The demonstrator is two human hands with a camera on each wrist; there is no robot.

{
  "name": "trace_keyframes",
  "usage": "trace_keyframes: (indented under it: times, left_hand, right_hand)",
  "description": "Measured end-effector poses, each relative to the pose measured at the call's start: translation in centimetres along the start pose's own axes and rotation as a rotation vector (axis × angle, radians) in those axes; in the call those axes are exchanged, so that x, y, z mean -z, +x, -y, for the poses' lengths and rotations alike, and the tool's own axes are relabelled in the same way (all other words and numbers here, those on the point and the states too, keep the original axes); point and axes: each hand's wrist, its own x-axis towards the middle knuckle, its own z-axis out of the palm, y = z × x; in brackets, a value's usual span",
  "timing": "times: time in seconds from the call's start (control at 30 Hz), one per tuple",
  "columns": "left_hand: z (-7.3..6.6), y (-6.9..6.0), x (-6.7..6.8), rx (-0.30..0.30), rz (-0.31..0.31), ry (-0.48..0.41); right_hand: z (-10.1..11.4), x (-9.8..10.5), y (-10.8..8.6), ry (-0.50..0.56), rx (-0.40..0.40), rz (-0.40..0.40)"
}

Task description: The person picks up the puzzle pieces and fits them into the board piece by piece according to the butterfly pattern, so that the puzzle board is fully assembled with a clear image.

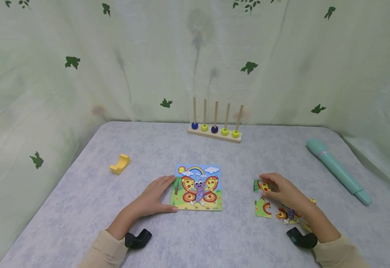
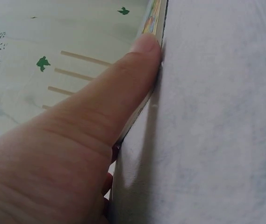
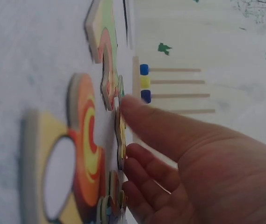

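Note:
A square butterfly picture board (image 1: 199, 188) lies flat on the table. My left hand (image 1: 154, 197) touches its left side with fairly straight fingers; the thumb (image 2: 144, 44) presses against its lower edge. My right hand (image 1: 285, 190) pinches a puzzle piece (image 1: 257, 185), with green and red-dotted yellow print, between thumb and fingers at table level. Just below it lies a green piece with a red curve (image 1: 263, 208). More butterfly pieces (image 1: 290, 216) are under and beside the right wrist, partly hidden by it. The right wrist view shows an orange swirl piece (image 3: 83, 135) up close.
A wooden peg stand (image 1: 215, 133) with blue and yellow beads stands at the table's back. A yellow curved block (image 1: 119, 164) lies to the left. On the right lies a teal microphone-shaped toy (image 1: 338, 171). A printed cloth hangs behind the table.

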Motion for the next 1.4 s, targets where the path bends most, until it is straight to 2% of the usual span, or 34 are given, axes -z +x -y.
trace_keyframes:
  times: [0.33, 0.53, 0.67, 0.83, 1.0, 1.1, 1.27, 1.4]
  left_hand:
    - [-0.1, 0.1, 0.1, 0.002, 0.0, 0.007]
    - [-0.1, 0.0, 0.0, 0.014, -0.002, -0.006]
    - [-0.2, -0.1, 0.0, 0.019, -0.001, -0.013]
    - [-0.1, 0.0, -0.1, 0.017, -0.007, -0.011]
    - [-0.2, 0.0, 0.0, 0.016, -0.007, -0.009]
    - [-0.1, -0.1, 0.0, 0.013, -0.008, -0.002]
    - [-0.1, -0.1, 0.0, 0.007, -0.011, -0.001]
    - [-0.1, 0.0, 0.0, 0.002, -0.014, 0.0]
  right_hand:
    - [-0.2, 0.1, 0.0, -0.115, 0.007, 0.0]
    - [0.5, 0.2, -0.1, -0.087, -0.009, -0.01]
    - [1.7, 0.1, 0.0, -0.062, 0.045, -0.055]
    - [4.2, -0.3, 0.5, -0.035, 0.134, -0.121]
    - [7.3, -1.7, 1.4, 0.024, 0.209, -0.156]
    - [9.0, -2.9, 2.3, 0.052, 0.265, -0.149]
    - [11.0, -5.5, 3.9, 0.073, 0.338, -0.086]
    - [11.8, -7.5, 5.3, 0.104, 0.332, -0.009]
